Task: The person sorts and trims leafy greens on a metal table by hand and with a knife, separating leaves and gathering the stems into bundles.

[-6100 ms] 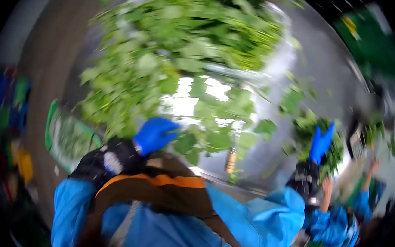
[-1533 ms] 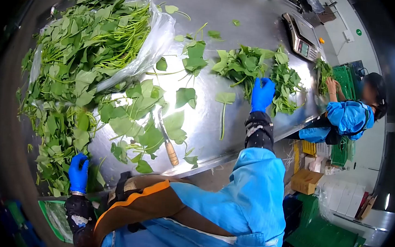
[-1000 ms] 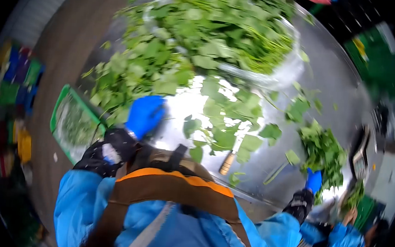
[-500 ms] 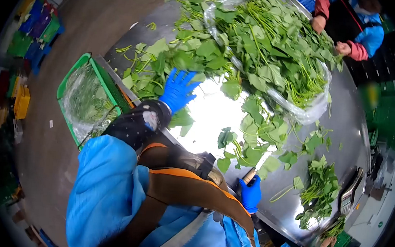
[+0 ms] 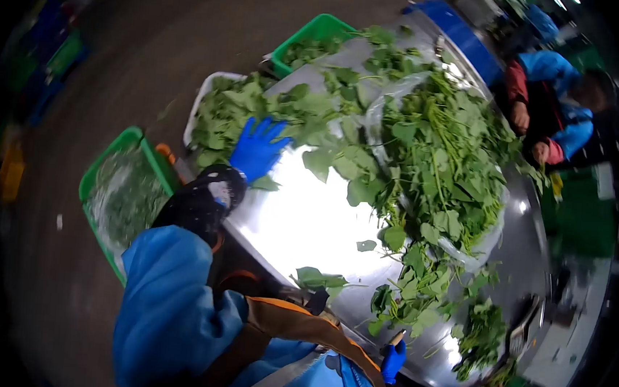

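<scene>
My left hand (image 5: pixel 258 148), in a blue glove, has its fingers spread against loose leafy greens (image 5: pixel 298 109) at the table's left edge. Beside it, a white-rimmed container (image 5: pixel 194 104) is heaped with similar leaves. Low on the right, my right hand (image 5: pixel 394 362), also blue-gloved, is closed around a knife (image 5: pixel 398 337); its pale handle shows, but the blade is hard to make out. A large pile of long-stemmed greens (image 5: pixel 443 153) lies on clear plastic in the table's middle. A few cut leaves (image 5: pixel 317 278) rest near the front edge.
A green crate (image 5: pixel 134 136) lined with plastic stands at the left, and another green crate (image 5: pixel 323 26) sits beyond the table (image 5: pixel 302 193). A bunch of greens (image 5: pixel 481 339) lies near a scale (image 5: pixel 522 327). One co-worker's hands (image 5: pixel 531 134) are across the table; another person is at lower right.
My left hand has pushed loose leaves leftward to the table's edge, baring metal behind it. The view has swung, bringing the white-rimmed container into sight. My right hand still holds the knife, now lower in view.
</scene>
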Motion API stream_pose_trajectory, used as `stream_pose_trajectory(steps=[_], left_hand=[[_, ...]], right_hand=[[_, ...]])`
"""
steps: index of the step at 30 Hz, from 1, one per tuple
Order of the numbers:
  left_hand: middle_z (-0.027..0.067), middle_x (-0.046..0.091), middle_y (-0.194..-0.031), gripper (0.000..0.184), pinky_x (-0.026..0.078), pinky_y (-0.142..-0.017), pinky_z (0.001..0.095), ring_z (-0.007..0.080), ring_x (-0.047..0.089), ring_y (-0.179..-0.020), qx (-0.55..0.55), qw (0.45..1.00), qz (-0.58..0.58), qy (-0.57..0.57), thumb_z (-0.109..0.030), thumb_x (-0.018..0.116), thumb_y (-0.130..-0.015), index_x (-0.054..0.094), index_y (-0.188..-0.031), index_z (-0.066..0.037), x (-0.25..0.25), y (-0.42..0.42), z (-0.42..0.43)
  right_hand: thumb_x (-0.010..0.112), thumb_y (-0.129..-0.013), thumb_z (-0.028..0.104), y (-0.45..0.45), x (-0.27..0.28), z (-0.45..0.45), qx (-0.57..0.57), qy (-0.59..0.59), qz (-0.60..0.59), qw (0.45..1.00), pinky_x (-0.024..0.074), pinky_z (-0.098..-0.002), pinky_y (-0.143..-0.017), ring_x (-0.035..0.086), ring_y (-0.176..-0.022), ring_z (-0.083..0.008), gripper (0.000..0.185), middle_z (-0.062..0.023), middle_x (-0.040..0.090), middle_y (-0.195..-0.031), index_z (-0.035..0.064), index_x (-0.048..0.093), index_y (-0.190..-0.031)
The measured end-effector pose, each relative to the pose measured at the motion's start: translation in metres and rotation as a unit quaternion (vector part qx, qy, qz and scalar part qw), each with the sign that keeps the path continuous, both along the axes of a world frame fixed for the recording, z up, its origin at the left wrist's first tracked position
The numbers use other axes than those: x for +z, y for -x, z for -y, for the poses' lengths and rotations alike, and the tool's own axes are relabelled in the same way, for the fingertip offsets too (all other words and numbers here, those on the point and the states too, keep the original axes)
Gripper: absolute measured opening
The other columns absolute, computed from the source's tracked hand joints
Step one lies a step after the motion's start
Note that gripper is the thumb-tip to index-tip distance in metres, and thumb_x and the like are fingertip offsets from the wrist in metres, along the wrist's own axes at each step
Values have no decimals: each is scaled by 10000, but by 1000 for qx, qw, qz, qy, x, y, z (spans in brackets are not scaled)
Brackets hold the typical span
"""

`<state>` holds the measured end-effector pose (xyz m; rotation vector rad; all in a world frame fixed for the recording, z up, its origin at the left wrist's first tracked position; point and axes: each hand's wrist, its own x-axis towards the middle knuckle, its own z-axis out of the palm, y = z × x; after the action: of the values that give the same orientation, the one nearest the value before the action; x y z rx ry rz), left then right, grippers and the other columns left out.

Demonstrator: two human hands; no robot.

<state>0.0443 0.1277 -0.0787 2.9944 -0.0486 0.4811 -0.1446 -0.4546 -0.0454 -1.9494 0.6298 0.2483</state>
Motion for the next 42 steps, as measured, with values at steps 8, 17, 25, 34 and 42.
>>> stream_pose_trajectory(steps=[8,17,25,34,42], left_hand=[[91,345,-1347,414,217,-999,516,304,318,-1227,82,986,-48,-138,-244,523,-772,495,-1183,-204,-4,-92,-147],[123,377,-1315,444,233,-1001,448,311,340,-1206,6,992,4,129,-255,572,-768,492,-1182,-114,-1,-57,-65],[142,361,-1322,447,210,-1013,462,324,309,-1228,-5,995,24,100,-239,511,-818,441,-1224,-68,-28,-18,28],[149,353,-1330,448,193,-1027,457,320,291,-1245,-6,996,-17,86,-197,487,-814,431,-1235,-57,-17,-24,36],[147,340,-1341,472,196,-1028,449,314,292,-1249,-3,998,-28,51,-170,483,-801,409,-1255,-58,-17,-31,46]], right_hand=[[567,-722,10,38,39,-68,16,160,6,987,438,-281,-704,547,-829,-150,356,-66,576,-890,25,518,-1074],[650,-733,141,-50,31,-81,234,309,93,917,439,-348,-802,553,-970,-302,397,-154,570,-1032,33,527,-1094],[626,-732,220,-284,127,-170,371,368,294,800,424,-393,-809,509,-978,-335,450,-170,533,-1064,61,500,-1134],[627,-701,183,-381,121,-202,355,333,388,783,427,-397,-817,510,-980,-328,482,-154,531,-1083,88,483,-1151],[619,-611,131,-417,125,47,346,594,117,716,289,-445,-985,434,-1136,-296,618,-112,501,-1185,145,465,-1209]])
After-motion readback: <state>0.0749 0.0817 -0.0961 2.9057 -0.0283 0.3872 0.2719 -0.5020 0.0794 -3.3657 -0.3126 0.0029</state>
